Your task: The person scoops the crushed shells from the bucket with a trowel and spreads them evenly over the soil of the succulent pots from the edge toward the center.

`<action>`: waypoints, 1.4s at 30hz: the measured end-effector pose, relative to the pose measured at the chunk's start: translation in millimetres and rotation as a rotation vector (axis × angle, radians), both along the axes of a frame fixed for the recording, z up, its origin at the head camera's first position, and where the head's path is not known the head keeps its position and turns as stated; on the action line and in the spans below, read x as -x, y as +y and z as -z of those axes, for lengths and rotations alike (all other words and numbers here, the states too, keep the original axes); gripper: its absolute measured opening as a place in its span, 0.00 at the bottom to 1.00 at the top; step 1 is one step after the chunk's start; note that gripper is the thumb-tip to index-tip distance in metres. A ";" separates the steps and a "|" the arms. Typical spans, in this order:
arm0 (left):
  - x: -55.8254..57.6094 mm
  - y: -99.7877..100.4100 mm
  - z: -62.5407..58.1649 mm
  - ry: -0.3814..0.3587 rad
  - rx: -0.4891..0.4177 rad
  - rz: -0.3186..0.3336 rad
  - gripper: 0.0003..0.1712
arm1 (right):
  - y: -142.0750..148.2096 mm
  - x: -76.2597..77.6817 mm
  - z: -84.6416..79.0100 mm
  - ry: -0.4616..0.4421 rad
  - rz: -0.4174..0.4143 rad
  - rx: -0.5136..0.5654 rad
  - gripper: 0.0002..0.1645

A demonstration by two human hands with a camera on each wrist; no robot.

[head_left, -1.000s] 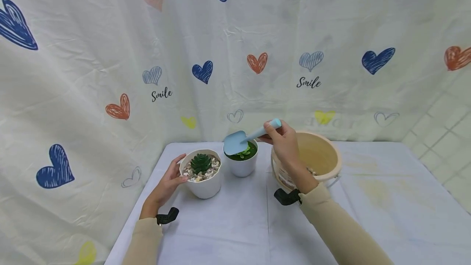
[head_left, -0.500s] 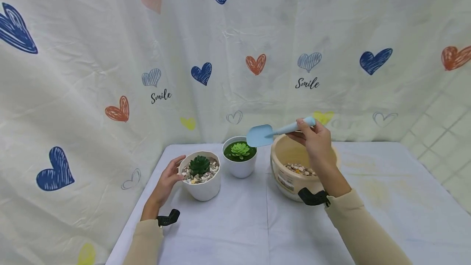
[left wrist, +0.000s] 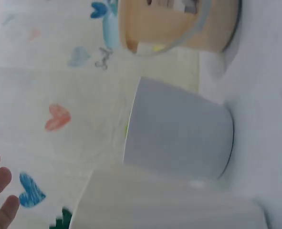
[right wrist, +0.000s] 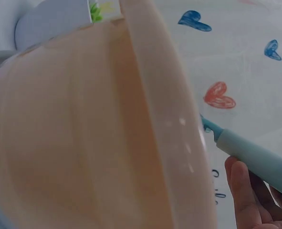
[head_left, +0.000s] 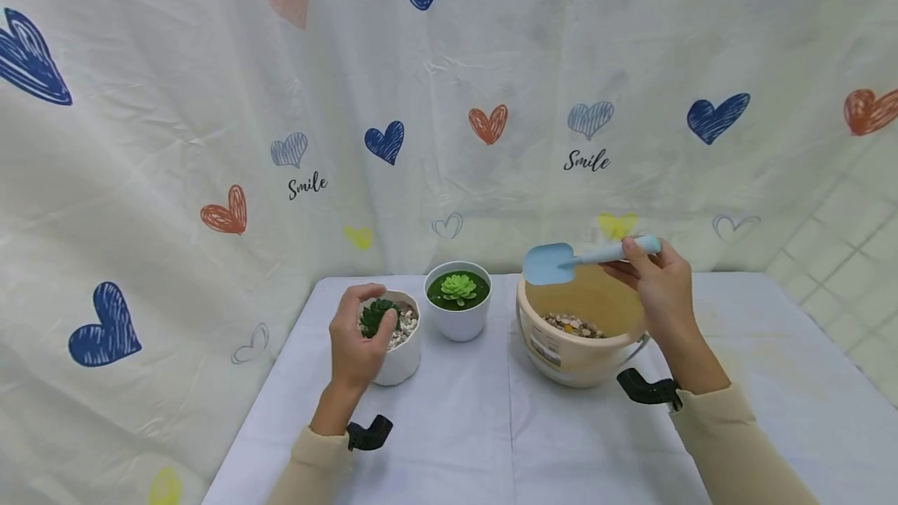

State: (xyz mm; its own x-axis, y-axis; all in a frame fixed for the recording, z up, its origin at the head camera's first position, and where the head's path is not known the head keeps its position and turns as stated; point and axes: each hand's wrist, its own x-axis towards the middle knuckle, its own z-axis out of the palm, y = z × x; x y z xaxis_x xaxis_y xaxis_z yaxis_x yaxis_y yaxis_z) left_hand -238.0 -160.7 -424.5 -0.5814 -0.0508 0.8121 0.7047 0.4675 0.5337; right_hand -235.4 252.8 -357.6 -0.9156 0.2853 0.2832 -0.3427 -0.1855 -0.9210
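Note:
My left hand [head_left: 356, 345] is raised over the near white pot [head_left: 401, 361], its thumb and fingers spread apart on either side of a dark green succulent [head_left: 375, 318]. In the left wrist view the fingers [left wrist: 6, 213] show beyond the pot's rim with nothing held. Pale pebbles surround the succulent. My right hand [head_left: 662, 294] grips the handle of a light blue hand trowel [head_left: 549, 264], level above the beige bucket [head_left: 561, 353]. No load can be seen on the trowel's blade. Pebbles [head_left: 574, 325] lie in the bottom of the bucket.
Behind the near pot stands a smaller white pot [head_left: 457, 325] with a light green succulent [head_left: 458, 287] on a green surface. A white cloth [head_left: 463, 427] covers the table. A heart-printed curtain [head_left: 526, 45] hangs along the back and left.
The trowel has moved right with my right hand, from over the small pot to over the bucket. My left hand has left the near pot's side and moved above its succulent.

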 end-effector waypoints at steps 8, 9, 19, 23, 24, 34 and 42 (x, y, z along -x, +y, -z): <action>-2.2 81.4 9.3 0.000 0.073 0.255 0.20 | 19.2 -7.8 6.8 0.035 0.078 -0.006 0.11; -1.6 90.7 11.0 -0.039 0.076 0.281 0.20 | 21.1 -8.4 7.9 0.032 0.087 -0.014 0.10; 9.1 153.9 26.6 -0.506 -0.014 0.447 0.34 | 24.9 -6.5 18.3 -0.088 0.144 -0.386 0.15; 16.8 165.9 29.6 -0.574 -0.036 0.450 0.37 | 19.8 -3.6 18.5 -0.123 0.179 -0.728 0.21; 18.7 168.3 30.4 -0.582 -0.043 0.455 0.37 | 18.0 -3.1 18.4 -0.122 0.184 -0.800 0.22; 28.5 183.0 41.4 -0.691 -0.102 0.560 0.43 | 6.6 5.7 17.9 -0.105 0.084 -1.018 0.19; 30.9 186.2 48.2 -0.705 -0.169 0.593 0.42 | 2.4 14.7 19.8 -0.086 0.018 -1.075 0.14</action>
